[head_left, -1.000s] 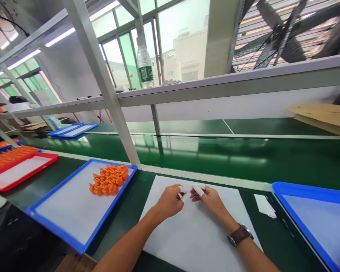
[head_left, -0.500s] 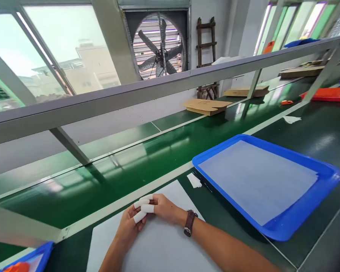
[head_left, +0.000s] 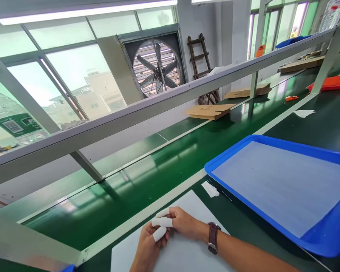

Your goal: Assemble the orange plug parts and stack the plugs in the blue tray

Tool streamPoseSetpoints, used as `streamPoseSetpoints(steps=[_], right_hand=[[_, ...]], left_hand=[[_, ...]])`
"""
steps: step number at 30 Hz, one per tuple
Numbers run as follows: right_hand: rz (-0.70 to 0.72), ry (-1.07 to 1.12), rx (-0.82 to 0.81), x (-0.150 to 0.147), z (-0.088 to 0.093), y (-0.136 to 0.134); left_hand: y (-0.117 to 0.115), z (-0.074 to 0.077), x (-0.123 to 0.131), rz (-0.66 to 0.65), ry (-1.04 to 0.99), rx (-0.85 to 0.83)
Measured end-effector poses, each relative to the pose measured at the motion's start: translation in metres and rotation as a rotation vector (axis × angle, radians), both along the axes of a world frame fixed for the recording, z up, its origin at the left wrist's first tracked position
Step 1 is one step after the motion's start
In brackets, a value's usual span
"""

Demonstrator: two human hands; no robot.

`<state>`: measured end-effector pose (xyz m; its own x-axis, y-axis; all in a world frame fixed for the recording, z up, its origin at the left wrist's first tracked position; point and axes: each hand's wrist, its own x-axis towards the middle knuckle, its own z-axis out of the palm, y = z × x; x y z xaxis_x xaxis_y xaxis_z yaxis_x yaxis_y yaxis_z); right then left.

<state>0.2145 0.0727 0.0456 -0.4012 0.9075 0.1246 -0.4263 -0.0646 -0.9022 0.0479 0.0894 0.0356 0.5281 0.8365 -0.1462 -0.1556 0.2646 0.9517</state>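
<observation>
My left hand (head_left: pixel 152 241) and my right hand (head_left: pixel 184 223) meet over a white sheet (head_left: pixel 184 253) on the dark green table. White covers sit on several fingertips, and these press together in a pinch. Whatever may be between the fingers is hidden. A brown-strapped watch (head_left: pixel 213 238) is on my right wrist. To the right lies a blue tray (head_left: pixel 325 241) lined with a pale sheet (head_left: pixel 283 185). Small white scraps (head_left: pixel 210 189) rest between the tray and the white sheet.
A green conveyor belt (head_left: pixel 170 166) runs behind the table, with cardboard pieces (head_left: pixel 209 110) beyond it. A raised metal rail (head_left: pixel 147 107) crosses above, carrying a plastic bottle (head_left: pixel 14 117) at left. A red tray (head_left: pixel 333 82) lies far right.
The view has tilted up and shifted, so hands, sheet and blue tray appear lower and further right. The hands stay together over the sheet with fingertips touching.
</observation>
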Motion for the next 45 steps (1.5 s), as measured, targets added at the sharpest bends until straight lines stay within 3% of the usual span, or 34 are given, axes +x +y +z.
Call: streamPoseSetpoints(steps=[10, 18, 33, 40, 45], right_hand=[[-0.012, -0.081, 0.045, -0.001, -0.005, -0.001], [-0.068, -0.098, -0.06, -0.007, -0.024, 0.001], [-0.091, -0.088, -0.066, -0.013, -0.032, 0.004], [-0.042, -0.028, -0.072, -0.013, -0.026, 0.001], [-0.059, -0.014, -0.073, -0.016, -0.036, 0.007]], left_hand=[[-0.005, 0.002, 0.007, -0.008, -0.075, 0.037], [-0.008, 0.005, 0.01, -0.031, -0.114, 0.05], [-0.006, -0.005, 0.012, 0.021, -0.146, 0.054], [-0.004, -0.011, 0.014, 0.01, -0.139, 0.032], [-0.001, -0.015, 0.013, 0.03, -0.158, 0.004]])
